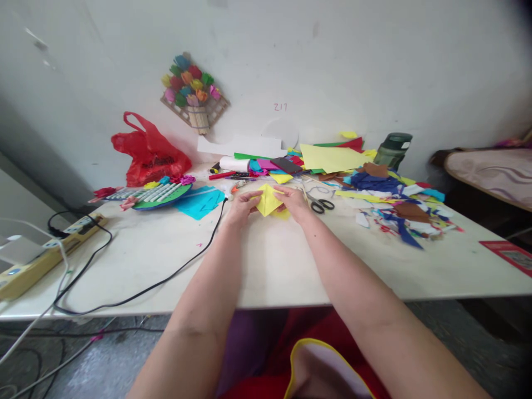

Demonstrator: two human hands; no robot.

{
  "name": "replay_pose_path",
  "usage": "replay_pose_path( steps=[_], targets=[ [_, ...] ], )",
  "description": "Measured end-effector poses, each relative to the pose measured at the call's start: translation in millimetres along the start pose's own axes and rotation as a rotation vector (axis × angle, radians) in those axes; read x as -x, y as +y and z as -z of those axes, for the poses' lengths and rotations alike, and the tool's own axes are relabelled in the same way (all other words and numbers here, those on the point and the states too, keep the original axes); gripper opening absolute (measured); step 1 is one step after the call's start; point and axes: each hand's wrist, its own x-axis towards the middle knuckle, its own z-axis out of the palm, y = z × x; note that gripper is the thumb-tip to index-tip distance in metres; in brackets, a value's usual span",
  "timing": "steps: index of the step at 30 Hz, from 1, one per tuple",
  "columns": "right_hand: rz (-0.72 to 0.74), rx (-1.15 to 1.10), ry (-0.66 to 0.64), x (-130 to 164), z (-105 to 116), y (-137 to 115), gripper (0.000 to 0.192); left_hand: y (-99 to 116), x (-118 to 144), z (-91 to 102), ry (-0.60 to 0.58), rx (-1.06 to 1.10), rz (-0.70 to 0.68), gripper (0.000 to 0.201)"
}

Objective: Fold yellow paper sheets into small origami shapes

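On pale table (270, 266), left hand (241, 207) and right hand (294, 201) pinch folded, pointed yellow paper (268, 200).

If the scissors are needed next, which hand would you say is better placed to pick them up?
Probably the right hand: the scissors lie just beside it, while the left hand sits across the yellow paper.

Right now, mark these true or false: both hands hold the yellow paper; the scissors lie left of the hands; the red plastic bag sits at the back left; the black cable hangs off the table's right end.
1. Both hands, left hand and right hand, hold the folded yellow paper: true.
2. The black-handled scissors lie left of the hands: false, right of them.
3. The red plastic bag sits at the back left: true.
4. The black cable hangs off the white table's right end: false, it runs across the left part.
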Motion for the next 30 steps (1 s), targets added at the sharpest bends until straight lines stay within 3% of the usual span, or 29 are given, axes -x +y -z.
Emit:
replay_pose_path(
  steps=[5, 11, 16, 22, 30],
  targets=[
    [-0.02, 0.011, -0.045, 2, 1, 0, 0.033, 0, 0, 0.9, -0.018, -0.032, -0.001, 0.044],
    [-0.037, 0.046, -0.028, 5, 3, -2, 0.019, 7, 5, -2.7, -0.021, -0.046, 0.017, 0.076],
    [-0.06, 0.058, -0.018, 4, 4, -4, 0.007, 10, 7, -2.1, -0.098, -0.086, 0.104, 0.057],
    [-0.056, 0.072, -0.065, 4, 6, -3, 0.003, 11, 7, 2.1, -0.066, -0.076, 0.172, 0.03],
    [-0.063, 0.074, -0.113, 0, 8, 3, 0.005, 8, 4, 4.5, -0.114, -0.092, 0.155, 0.033]
  ],
)
